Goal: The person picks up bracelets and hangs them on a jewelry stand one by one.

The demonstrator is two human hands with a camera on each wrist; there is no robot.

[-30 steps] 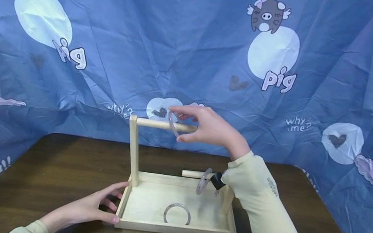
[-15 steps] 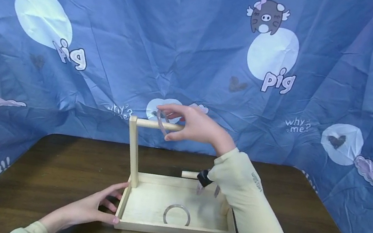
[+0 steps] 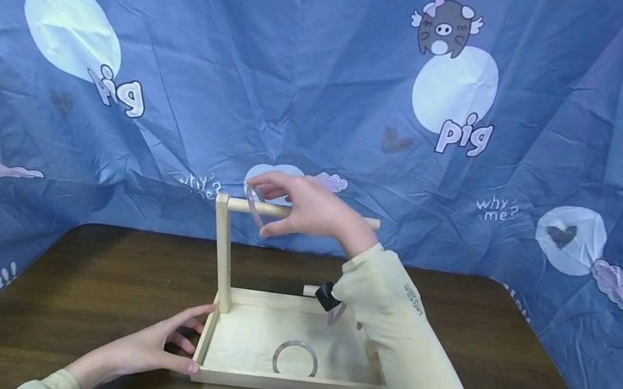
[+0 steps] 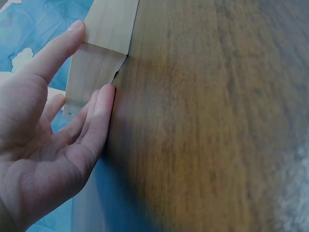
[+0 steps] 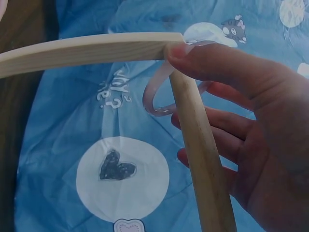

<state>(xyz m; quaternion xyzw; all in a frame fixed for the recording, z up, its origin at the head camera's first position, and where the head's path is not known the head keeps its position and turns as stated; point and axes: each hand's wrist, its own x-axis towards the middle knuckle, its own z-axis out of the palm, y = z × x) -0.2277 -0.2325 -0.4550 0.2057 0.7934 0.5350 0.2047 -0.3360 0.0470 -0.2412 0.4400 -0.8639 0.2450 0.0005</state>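
My right hand (image 3: pixel 315 209) pinches a translucent pinkish bangle (image 3: pixel 253 208) between thumb and fingertips. The bangle encircles the upper bar (image 3: pixel 369 223) of a pale wooden stand, near the top of its left post (image 3: pixel 222 255); the right wrist view shows the bar (image 5: pixel 198 145) passing through the bangle (image 5: pixel 149 94). My left hand (image 3: pixel 154 344) rests against the left end of the stand's tray base (image 3: pixel 290 385), thumb at the front corner. In the left wrist view its extended fingers touch the tray's wooden side (image 4: pixel 94 67).
Another bangle (image 3: pixel 276 356) lies in the tray. Below my right forearm, a lower bar (image 3: pixel 310 289) carries a bangle (image 3: pixel 334 315), partly hidden by the sleeve (image 3: pixel 405 336) and black wrist camera (image 3: pixel 326 296). The brown table (image 3: pixel 134 274) meets a blue printed cloth (image 3: pixel 330 86) behind.
My right hand has slid the bangle leftward along the upper bar toward the left post, uncovering the bar's right end. My left hand has stayed against the tray.
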